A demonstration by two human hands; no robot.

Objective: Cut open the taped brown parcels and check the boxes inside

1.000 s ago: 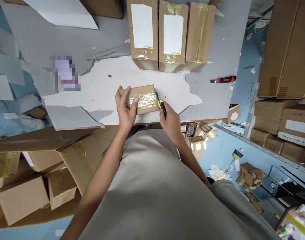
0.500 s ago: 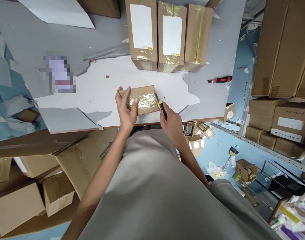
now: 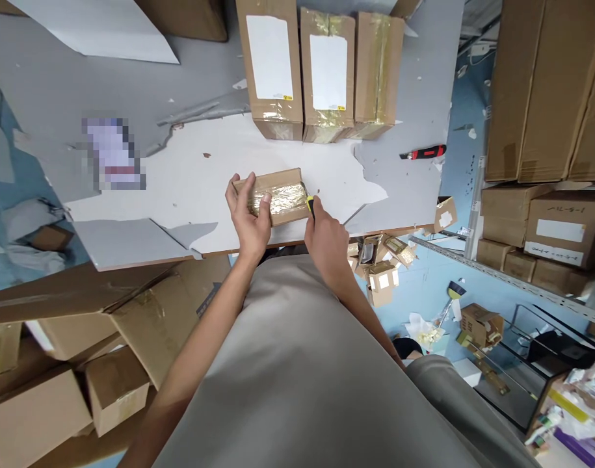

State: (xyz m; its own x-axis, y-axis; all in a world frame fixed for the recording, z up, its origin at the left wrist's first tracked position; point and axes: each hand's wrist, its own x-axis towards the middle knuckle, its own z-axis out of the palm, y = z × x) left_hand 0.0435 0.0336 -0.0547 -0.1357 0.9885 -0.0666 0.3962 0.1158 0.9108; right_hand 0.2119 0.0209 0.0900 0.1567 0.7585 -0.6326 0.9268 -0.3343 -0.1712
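Observation:
A small cardboard box (image 3: 283, 198) with shiny clear tape along its top lies near the front edge of the table. My left hand (image 3: 251, 218) grips its left end, thumb on the tape and fingers over the far side. In my right hand (image 3: 327, 240) is a yellow and black utility knife (image 3: 310, 204), its tip at the box's right end. The fist hides most of the knife's handle, and the blade is hard to make out.
Three taped cardboard boxes (image 3: 324, 123) stand at the back of the table (image 3: 180, 175). A red and black utility knife (image 3: 426, 153) lies to the right, a blurred-out item (image 3: 114, 155) to the left. An open carton (image 3: 151, 318) holding boxes is at lower left; shelves with cartons (image 3: 553, 227) stand right.
My right hand has turned and shifted slightly left, covering more of the utility knife's handle. The left hand keeps its grip on the box. The whole view has shifted a little.

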